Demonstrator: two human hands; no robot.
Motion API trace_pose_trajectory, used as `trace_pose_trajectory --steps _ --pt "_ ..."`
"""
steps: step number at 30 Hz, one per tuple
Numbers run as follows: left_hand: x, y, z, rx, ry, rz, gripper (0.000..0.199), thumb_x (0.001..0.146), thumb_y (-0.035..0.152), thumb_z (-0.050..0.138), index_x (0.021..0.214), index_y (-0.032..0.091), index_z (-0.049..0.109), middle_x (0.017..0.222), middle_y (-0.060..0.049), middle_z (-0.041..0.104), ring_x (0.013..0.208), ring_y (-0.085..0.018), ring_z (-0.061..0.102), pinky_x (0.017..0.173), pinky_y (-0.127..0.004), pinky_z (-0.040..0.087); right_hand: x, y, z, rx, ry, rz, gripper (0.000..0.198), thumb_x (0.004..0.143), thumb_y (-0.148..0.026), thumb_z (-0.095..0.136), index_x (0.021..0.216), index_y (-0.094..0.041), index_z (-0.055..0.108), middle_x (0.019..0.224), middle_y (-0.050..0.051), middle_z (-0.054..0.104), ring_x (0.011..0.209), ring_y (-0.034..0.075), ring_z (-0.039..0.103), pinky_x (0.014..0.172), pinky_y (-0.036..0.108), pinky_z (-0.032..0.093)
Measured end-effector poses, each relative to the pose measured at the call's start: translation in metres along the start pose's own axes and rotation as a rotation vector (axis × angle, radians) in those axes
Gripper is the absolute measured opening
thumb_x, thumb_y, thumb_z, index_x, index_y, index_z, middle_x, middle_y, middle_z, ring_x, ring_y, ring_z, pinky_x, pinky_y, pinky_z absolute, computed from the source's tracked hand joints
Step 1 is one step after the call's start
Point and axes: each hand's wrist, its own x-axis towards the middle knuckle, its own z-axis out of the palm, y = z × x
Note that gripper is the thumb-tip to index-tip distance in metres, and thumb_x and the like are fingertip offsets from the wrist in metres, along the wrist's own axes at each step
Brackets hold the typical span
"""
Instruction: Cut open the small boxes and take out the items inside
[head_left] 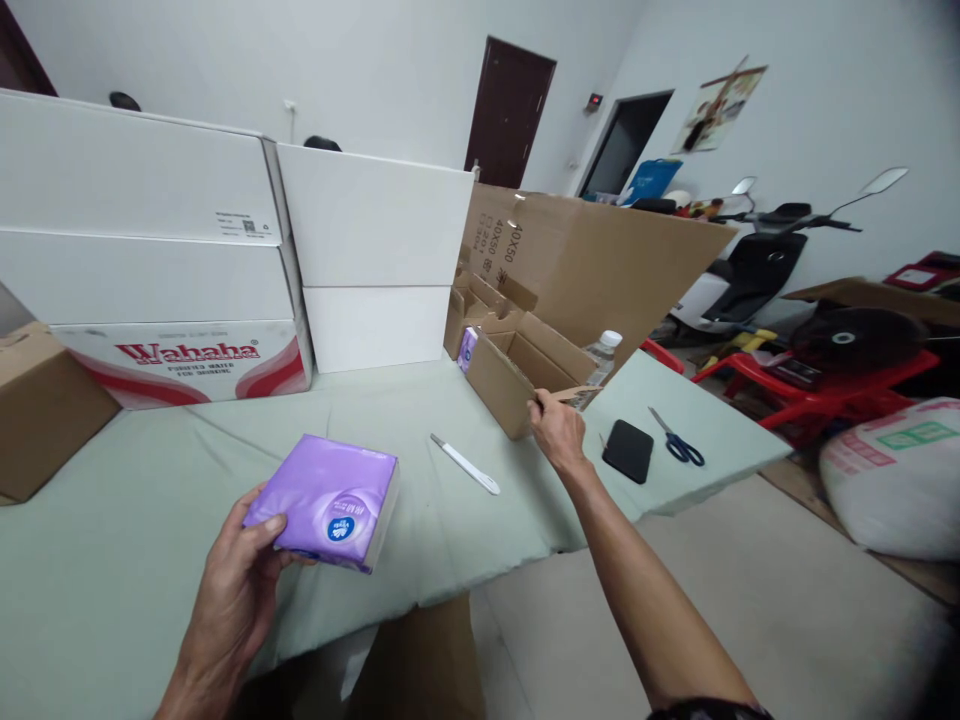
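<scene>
My left hand (244, 565) is closed around a purple pack of tissues (330, 495), thumb on top and fingers beneath, above the near edge of the table. Reaching forward, my right hand (559, 430) grips the near edge of an open cardboard box (501, 388) at a flap. Between the hands, a white utility knife (466, 465) lies on the green tablecloth (390, 410). Another purple pack (468, 348) shows partly behind the box's left end. A clear plastic bottle (604, 355) with a white cap stands behind the box.
White cartons (367, 230) are stacked at the back left, beside a brown box (45, 410). A large cardboard sheet (592, 260) rises behind the open box. To the right lie a black flat object (628, 450) and scissors (681, 447). A scooter (761, 250) stands beyond.
</scene>
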Motion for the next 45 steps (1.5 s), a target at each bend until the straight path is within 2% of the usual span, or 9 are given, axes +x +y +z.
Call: trace_pose_trajectory --steps 13,19,21,25,28,31,36,40,45 --pt "0.009 -0.011 0.009 0.076 0.002 -0.026 0.059 0.052 0.038 0.091 0.102 0.017 0.069 0.085 0.001 0.066 0.064 -0.014 0.058 0.046 -0.023 0.055 0.074 -0.05 0.017 0.06 -0.078 -0.054 0.052 0.1 -0.029 0.049 0.151 -0.02 0.053 0.119 0.019 0.074 0.105 0.03 0.069 0.086 0.037 0.047" --pt "0.004 -0.018 0.014 0.158 -0.1 -0.041 0.058 0.062 0.041 0.086 0.11 0.017 0.065 0.083 0.001 0.065 0.063 -0.014 0.057 0.05 -0.023 0.051 0.038 -0.047 0.012 0.328 -0.078 -0.155 0.082 0.095 -0.031 0.056 0.167 -0.016 0.019 0.131 0.019 0.069 0.112 0.033 0.068 0.098 0.048 0.05" --pt "0.003 -0.022 0.016 0.267 -0.179 -0.017 0.057 0.066 0.041 0.082 0.115 0.017 0.065 0.088 -0.001 0.068 0.069 -0.016 0.059 0.056 -0.025 0.053 0.005 -0.044 0.012 0.637 -0.274 -0.264 0.075 0.094 -0.04 0.059 0.162 -0.017 0.034 0.129 0.015 0.07 0.112 0.029 0.068 0.101 0.046 0.051" --pt "-0.007 -0.032 0.033 0.518 -0.356 0.089 0.051 0.071 0.035 0.076 0.118 0.017 0.066 0.101 -0.005 0.072 0.085 -0.022 0.065 0.07 -0.028 0.055 -0.069 -0.044 0.013 1.143 -1.032 -0.503 0.087 0.081 -0.06 0.077 0.153 -0.019 0.048 0.141 0.014 0.065 0.128 0.028 0.062 0.107 0.041 0.049" --pt "-0.016 -0.037 0.051 0.619 -0.477 0.095 0.055 0.073 0.034 0.076 0.124 0.017 0.067 0.11 -0.009 0.073 0.091 -0.026 0.069 0.075 -0.033 0.057 -0.105 -0.04 0.02 1.357 -1.3 -0.501 0.098 0.07 -0.056 0.088 0.152 -0.019 0.049 0.133 0.012 0.07 0.117 0.027 0.068 0.098 0.038 0.054" --pt "-0.015 -0.048 0.056 0.602 -0.547 0.205 0.074 0.077 0.044 0.078 0.145 0.022 0.057 0.142 -0.017 0.061 0.115 -0.034 0.068 0.085 -0.042 0.06 -0.106 -0.017 0.037 1.516 -1.128 -0.32 0.093 0.06 -0.05 0.095 0.14 -0.019 0.059 0.115 0.009 0.076 0.097 0.024 0.073 0.088 0.035 0.058" --pt "0.016 -0.101 0.023 0.938 -0.491 0.51 0.06 0.088 0.041 0.066 0.143 0.019 0.059 0.151 -0.022 0.055 0.14 -0.04 0.051 0.109 -0.064 0.048 -0.042 0.044 0.061 1.558 -0.402 0.053 0.076 0.05 -0.056 0.093 0.113 -0.02 0.068 0.097 0.01 0.078 0.086 0.029 0.073 0.083 0.043 0.059" --pt "0.03 -0.15 -0.005 1.17 -0.509 0.777 0.05 0.089 0.029 0.061 0.137 0.017 0.064 0.146 -0.021 0.061 0.139 -0.041 0.053 0.111 -0.068 0.045 0.022 0.069 0.069 1.548 -0.214 0.084 0.075 0.053 -0.06 0.085 0.115 -0.022 0.066 0.106 0.011 0.078 0.1 0.032 0.072 0.091 0.049 0.057" --pt "0.029 -0.16 -0.011 1.27 -0.569 0.932 0.037 0.091 0.024 0.06 0.125 0.019 0.071 0.145 -0.018 0.064 0.136 -0.039 0.057 0.108 -0.064 0.051 0.065 0.07 0.094 1.483 -0.109 0.083 0.067 0.055 -0.053 0.081 0.113 -0.022 0.065 0.109 0.009 0.077 0.106 0.028 0.069 0.095 0.046 0.054"
